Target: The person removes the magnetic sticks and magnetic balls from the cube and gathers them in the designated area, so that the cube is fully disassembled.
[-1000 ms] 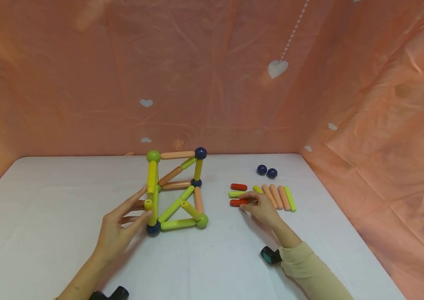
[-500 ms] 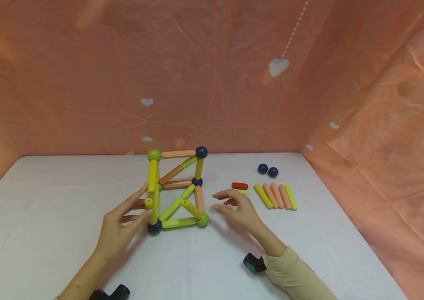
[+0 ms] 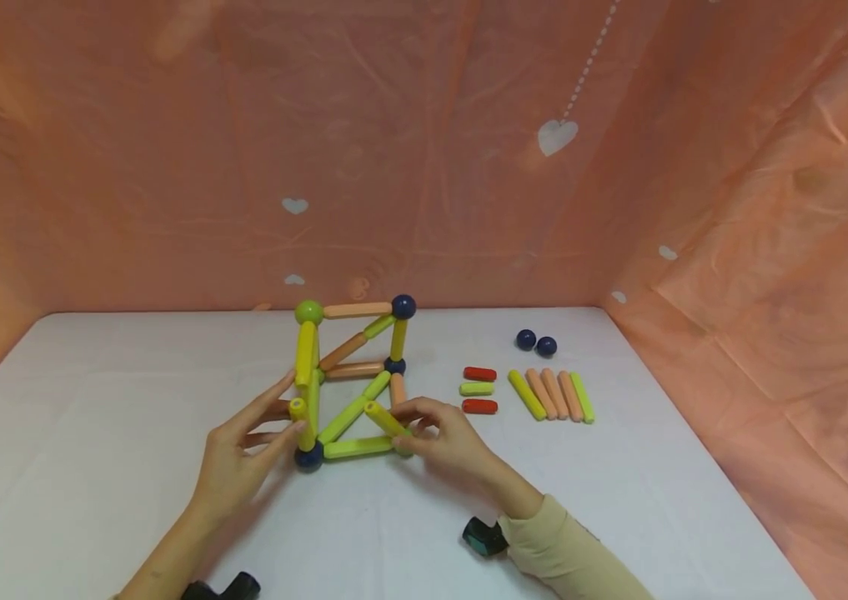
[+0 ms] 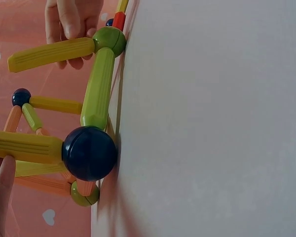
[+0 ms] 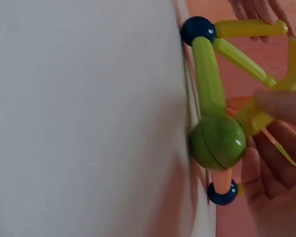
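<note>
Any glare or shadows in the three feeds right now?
Head: soft shadows by the left hand and right hand on the white tabletop; left wrist: dim, greyish, soft shadow below the dark blue ball; right wrist: small glint on the green ball, broad shadow across the white tabletop.

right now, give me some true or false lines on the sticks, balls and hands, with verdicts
1. The right hand holds the near right yellow stick. True.
2. The left hand holds a red stick. False: the left hand holds the near left yellow stick.
3. Three short sticks lie loose on the white surface. True.
4. The two loose balls are green. False: both loose balls are dark blue.
5. Five long sticks lie side by side. True.
</note>
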The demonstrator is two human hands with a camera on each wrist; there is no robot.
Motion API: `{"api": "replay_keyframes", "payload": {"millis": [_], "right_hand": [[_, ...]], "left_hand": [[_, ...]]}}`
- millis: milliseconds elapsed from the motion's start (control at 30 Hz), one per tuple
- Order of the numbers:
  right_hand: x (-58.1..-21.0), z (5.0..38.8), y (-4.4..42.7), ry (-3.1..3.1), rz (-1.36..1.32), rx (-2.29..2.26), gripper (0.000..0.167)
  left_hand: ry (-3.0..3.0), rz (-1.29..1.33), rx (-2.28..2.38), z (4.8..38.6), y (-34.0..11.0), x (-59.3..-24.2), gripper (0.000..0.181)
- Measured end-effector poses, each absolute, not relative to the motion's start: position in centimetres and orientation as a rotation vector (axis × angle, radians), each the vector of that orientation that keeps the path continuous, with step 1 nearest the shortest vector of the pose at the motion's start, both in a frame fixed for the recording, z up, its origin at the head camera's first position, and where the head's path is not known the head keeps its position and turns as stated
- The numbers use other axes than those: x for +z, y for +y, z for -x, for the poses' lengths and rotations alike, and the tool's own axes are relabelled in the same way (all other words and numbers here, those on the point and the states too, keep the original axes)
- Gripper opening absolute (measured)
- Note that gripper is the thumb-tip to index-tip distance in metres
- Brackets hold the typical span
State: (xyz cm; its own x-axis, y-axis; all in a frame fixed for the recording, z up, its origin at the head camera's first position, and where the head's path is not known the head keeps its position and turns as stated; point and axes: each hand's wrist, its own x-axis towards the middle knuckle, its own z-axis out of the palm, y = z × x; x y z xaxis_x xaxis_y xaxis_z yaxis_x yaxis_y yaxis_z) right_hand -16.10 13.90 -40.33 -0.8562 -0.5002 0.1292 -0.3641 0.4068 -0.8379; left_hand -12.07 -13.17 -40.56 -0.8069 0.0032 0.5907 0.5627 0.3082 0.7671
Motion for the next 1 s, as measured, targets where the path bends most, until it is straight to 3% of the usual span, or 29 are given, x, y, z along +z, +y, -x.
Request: {"api": "replay_keyframes", "payload": {"millis": [533, 1000], "right_hand": [[-40.6, 16.1, 13.6, 2.697, 0.901, -1.282, 0.025], [-39.4, 17.1, 16.3, 2.737, 0.354, -1.739, 0.03]], "left_hand": [[-2.104, 0.473, -1.521, 11.9, -13.0, -40.4, 0.066], [-2.108, 0.479, -1.522, 12.0, -13.0, -40.4, 0.066]]}}
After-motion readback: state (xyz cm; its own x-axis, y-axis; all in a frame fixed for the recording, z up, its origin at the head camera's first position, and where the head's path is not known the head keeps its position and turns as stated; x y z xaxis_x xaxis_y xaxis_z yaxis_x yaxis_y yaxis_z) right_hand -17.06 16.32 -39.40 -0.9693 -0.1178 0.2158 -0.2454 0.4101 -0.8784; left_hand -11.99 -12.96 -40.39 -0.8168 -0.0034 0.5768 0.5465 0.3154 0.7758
